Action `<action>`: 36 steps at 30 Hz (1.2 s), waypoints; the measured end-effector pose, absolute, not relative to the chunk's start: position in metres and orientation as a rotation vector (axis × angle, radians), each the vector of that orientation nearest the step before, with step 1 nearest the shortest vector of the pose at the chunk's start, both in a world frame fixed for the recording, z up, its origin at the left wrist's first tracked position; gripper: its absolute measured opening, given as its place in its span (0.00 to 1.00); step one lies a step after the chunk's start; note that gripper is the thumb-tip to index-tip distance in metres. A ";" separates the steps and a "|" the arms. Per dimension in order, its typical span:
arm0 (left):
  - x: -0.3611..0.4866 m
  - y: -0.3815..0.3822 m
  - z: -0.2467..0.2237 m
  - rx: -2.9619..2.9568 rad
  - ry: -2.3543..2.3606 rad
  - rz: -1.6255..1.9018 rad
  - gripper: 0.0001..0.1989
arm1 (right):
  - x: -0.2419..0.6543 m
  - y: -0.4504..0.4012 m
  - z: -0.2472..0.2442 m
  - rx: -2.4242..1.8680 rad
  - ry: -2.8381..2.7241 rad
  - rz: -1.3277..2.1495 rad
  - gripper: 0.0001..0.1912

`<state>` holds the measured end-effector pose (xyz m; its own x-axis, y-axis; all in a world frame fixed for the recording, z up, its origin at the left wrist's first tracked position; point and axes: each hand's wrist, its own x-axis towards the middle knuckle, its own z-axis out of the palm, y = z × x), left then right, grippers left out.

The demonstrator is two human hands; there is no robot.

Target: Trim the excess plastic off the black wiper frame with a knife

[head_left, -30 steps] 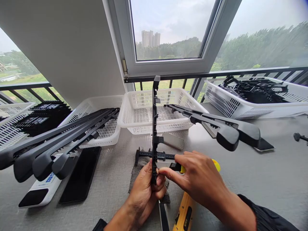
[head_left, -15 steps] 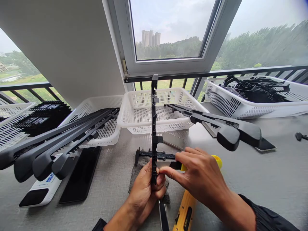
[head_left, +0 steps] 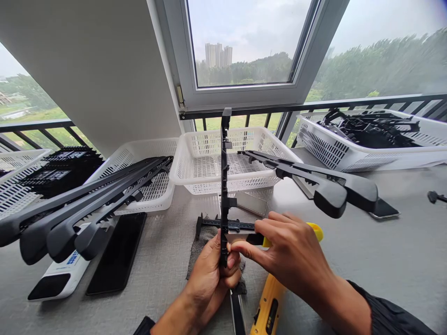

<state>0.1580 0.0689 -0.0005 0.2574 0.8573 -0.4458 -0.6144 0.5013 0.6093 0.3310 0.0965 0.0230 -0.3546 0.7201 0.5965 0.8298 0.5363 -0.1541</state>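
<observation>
My left hand (head_left: 213,265) is closed around the lower end of a long black plastic trim strip (head_left: 224,177), which stands upright with its clips and ribs facing right. In my right hand (head_left: 289,251) is a utility knife (head_left: 314,231) with a yellow handle. Its blade points left and meets the strip's edge just above my left fingers; my right thumb is close to the blade. Behind the hands, a dark caliper (head_left: 240,225) lies on a grey cloth (head_left: 195,249). A yellow tool (head_left: 270,307) with a black switch lies below my right hand.
Black trim pieces rest across a white basket (head_left: 164,200) at left and the middle basket (head_left: 188,179). Another basket (head_left: 328,149) at right holds a heap of black parts. A black phone (head_left: 117,256) and a white device (head_left: 66,274) lie left. Windows stand behind.
Almost nothing differs. The strip's top has shifted very slightly right, while both hands and the knife keep their places.
</observation>
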 end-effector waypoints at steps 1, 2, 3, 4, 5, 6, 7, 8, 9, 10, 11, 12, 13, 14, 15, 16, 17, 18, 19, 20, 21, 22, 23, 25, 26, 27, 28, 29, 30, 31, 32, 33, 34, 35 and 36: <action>0.158 0.069 -0.001 0.337 0.826 1.025 0.34 | 0.332 0.097 0.023 -1.252 -2.166 -0.219 0.40; 0.157 0.069 -0.002 0.332 0.820 1.024 0.34 | 0.332 0.097 0.022 -1.258 -2.176 -0.205 0.40; 0.157 0.069 -0.003 0.328 0.811 1.022 0.34 | 0.333 0.097 0.022 -1.263 -2.188 -0.191 0.40; 0.157 0.068 -0.003 0.325 0.800 1.019 0.33 | 0.333 0.097 0.022 -1.268 -2.199 -0.175 0.40; 0.156 0.068 -0.003 0.322 0.789 1.015 0.33 | 0.333 0.097 0.022 -1.272 -2.209 -0.159 0.40; 0.156 0.068 -0.004 0.319 0.780 1.012 0.32 | 0.333 0.097 0.022 -1.277 -2.218 -0.142 0.40; 0.156 0.068 -0.003 0.315 0.773 1.011 0.32 | 0.334 0.097 0.022 -1.282 -2.225 -0.125 0.40; 0.155 0.068 -0.003 0.313 0.766 1.011 0.31 | 0.334 0.097 0.022 -1.290 -2.232 -0.108 0.40; 0.155 0.068 -0.003 0.311 0.758 1.009 0.31 | 0.334 0.096 0.022 -1.298 -2.238 -0.091 0.40; 0.155 0.068 -0.002 0.310 0.749 1.008 0.30 | 0.334 0.096 0.021 -1.306 -2.244 -0.076 0.39; 0.155 0.068 -0.002 0.309 0.740 1.006 0.29 | 0.335 0.096 0.021 -1.311 -2.252 -0.062 0.39; 0.155 0.067 -0.002 0.307 0.731 1.005 0.29 | 0.335 0.096 0.021 -1.313 -2.259 -0.051 0.39; 0.154 0.067 -0.002 0.305 0.724 1.003 0.29 | 0.335 0.096 0.021 -1.310 -2.265 -0.043 0.38; 0.154 0.067 -0.002 0.303 0.715 1.002 0.29 | 0.335 0.095 0.021 -1.306 -2.269 -0.039 0.38; 0.153 0.067 -0.002 0.298 0.707 1.001 0.29 | 0.335 0.095 0.021 -1.299 -2.273 -0.037 0.38; 0.152 0.067 -0.003 0.293 0.698 1.000 0.29 | 0.335 0.095 0.021 -1.297 -2.275 -0.036 0.37; 0.151 0.066 -0.004 0.285 0.688 0.997 0.30 | 0.335 0.095 0.021 -1.298 -2.275 -0.035 0.37; 0.151 0.066 -0.004 0.276 0.679 0.994 0.30 | 0.335 0.095 0.021 -1.300 -2.275 -0.033 0.37; 0.150 0.066 -0.005 0.265 0.672 0.990 0.31 | 0.335 0.094 0.021 -1.305 -2.275 -0.029 0.37; 0.149 0.066 -0.006 0.252 0.668 0.983 0.31 | 0.334 0.094 0.020 -1.309 -2.277 -0.025 0.37; 0.149 0.066 -0.006 0.236 0.667 0.973 0.32 | 0.334 0.094 0.020 -1.310 -2.279 -0.024 0.37; 0.148 0.066 -0.007 0.218 0.666 0.961 0.33 | 0.333 0.094 0.020 -1.310 -2.279 -0.026 0.37; 0.147 0.067 -0.008 0.201 0.665 0.950 0.33 | 0.332 0.094 0.020 -1.307 -2.279 -0.027 0.37; 0.146 0.067 -0.009 0.171 0.663 0.927 0.34 | 0.332 0.093 0.020 -1.303 -2.275 -0.024 0.38; 0.146 0.068 -0.009 0.160 0.660 0.918 0.34 | 0.331 0.093 0.020 -1.302 -2.272 -0.019 0.38; 0.146 0.068 -0.009 0.153 0.658 0.914 0.34 | 0.331 0.093 0.020 -1.302 -2.271 -0.011 0.38; 0.145 0.068 -0.009 0.148 0.655 0.909 0.34 | 0.331 0.093 0.020 -1.299 -2.274 -0.004 0.38; 0.145 0.068 -0.009 0.144 0.652 0.904 0.34 | 0.331 0.093 0.019 -1.297 -2.278 0.003 0.38; 0.145 0.069 -0.009 0.142 0.648 0.900 0.33 | 0.331 0.093 0.019 -1.298 -2.282 0.009 0.38; 0.144 0.069 -0.009 0.141 0.643 0.897 0.33 | 0.331 0.093 0.019 -1.299 -2.286 0.013 0.38; 0.144 0.069 -0.009 0.141 0.636 0.892 0.32 | 0.331 0.094 0.019 -1.301 -2.288 0.017 0.38; 0.143 0.069 -0.009 0.143 0.628 0.889 0.31 | 0.330 0.094 0.019 -1.303 -2.287 0.018 0.38; 0.143 0.069 -0.009 0.145 0.621 0.888 0.30 | 0.330 0.094 0.019 -1.304 -2.283 0.018 0.38; 0.143 0.069 -0.010 0.147 0.613 0.889 0.28 | 0.330 0.094 0.018 -1.306 -2.279 0.017 0.38; 0.143 0.069 -0.010 0.147 0.609 0.889 0.27 | 0.330 0.094 0.018 -1.305 -2.276 0.018 0.38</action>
<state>0.1430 0.0693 -0.0102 0.4743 0.7646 -0.4364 -0.6833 0.6323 0.3652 0.3298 0.0938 0.0183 -0.4066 0.8097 0.4231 0.8030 0.5376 -0.2572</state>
